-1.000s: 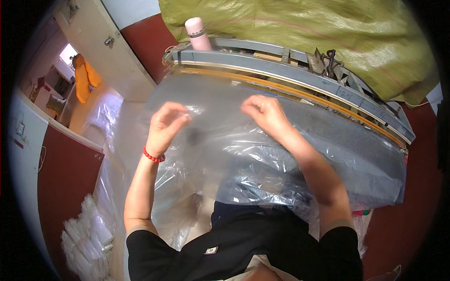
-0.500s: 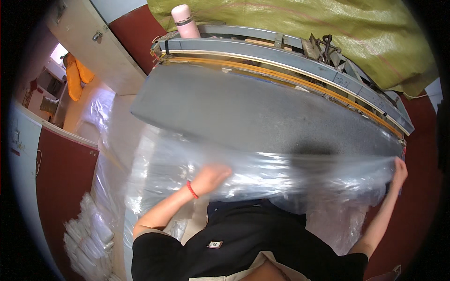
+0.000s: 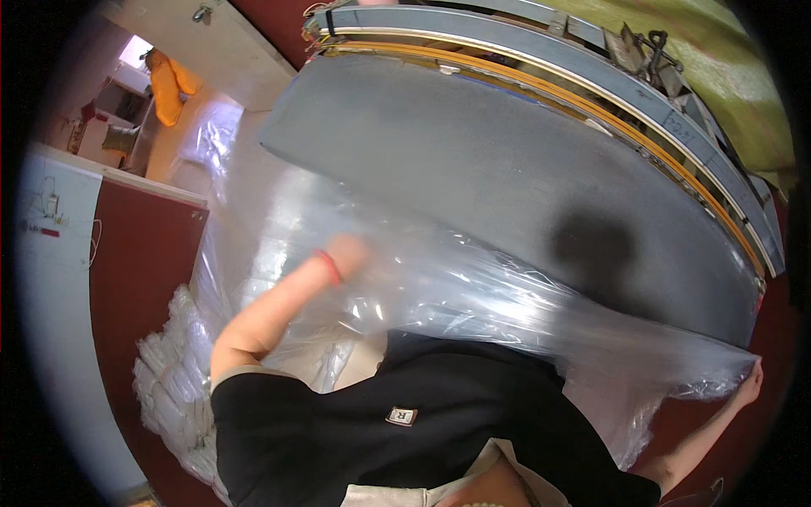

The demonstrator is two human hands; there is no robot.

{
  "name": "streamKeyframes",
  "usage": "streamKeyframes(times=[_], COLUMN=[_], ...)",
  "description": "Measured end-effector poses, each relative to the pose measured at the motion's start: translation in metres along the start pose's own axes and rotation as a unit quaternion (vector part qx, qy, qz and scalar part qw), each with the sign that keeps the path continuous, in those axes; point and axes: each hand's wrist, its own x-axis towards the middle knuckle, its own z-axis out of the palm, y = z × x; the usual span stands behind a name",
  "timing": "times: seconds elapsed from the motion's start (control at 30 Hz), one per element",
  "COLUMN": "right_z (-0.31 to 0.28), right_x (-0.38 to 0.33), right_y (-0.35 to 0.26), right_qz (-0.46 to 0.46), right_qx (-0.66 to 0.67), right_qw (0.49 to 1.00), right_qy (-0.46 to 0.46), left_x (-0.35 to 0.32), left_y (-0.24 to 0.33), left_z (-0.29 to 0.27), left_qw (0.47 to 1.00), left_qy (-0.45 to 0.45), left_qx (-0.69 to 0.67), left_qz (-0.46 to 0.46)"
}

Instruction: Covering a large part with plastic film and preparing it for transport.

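A wide sheet of clear plastic film point(image 3: 507, 300) stretches across the near side of a dark grey worktable point(image 3: 439, 160), gathered into shiny folds. At the far right, just off the table's corner, my right hand point(image 3: 750, 382) pinches the edge of the film and pulls it taut. My left hand point(image 3: 348, 256), with a red cord on its wrist, is over the film at the left of the table. Motion smears its fingers, so whether they grip the film cannot be seen. The film hangs down over the table's near edge in front of me.
A long metal bar frame point(image 3: 541, 55) with orange strips point(image 3: 507, 72) runs along the table's far side, a clamp-like metal piece point(image 3: 655, 55) on it. Bundled clear plastic point(image 3: 173, 389) lies on the floor at left. A door point(image 3: 215, 51) stands beyond, near an orange bundle point(image 3: 169, 91).
My right hand has moved right and nearer to me, drawing the film's edge along. My left hand has shifted left and farther from me. The view has tilted and moved nearer the table.
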Motion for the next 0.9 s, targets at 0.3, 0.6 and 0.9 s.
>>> streamKeyframes(times=[0.3,0.6,0.9], right_z=[0.079,0.098,0.104], right_x=[0.033,0.009,0.014], right_y=[0.032,0.017,0.032], right_qz=[-0.015,0.011,0.004], right_qx=[-0.069,-0.15,-0.155], right_qw=[0.997,0.989,0.988], right_qy=[-0.025,-0.013,-0.008], left_x=[-0.123,0.038,0.104], left_y=[-0.297,-0.224,-0.184], left_z=[-0.168,-0.076,-0.145], left_qw=[0.733,0.861,0.853], left_qy=[0.539,0.416,0.25], left_qx=[-0.107,-0.072,-0.22], left_qz=[-0.401,-0.285,-0.403])
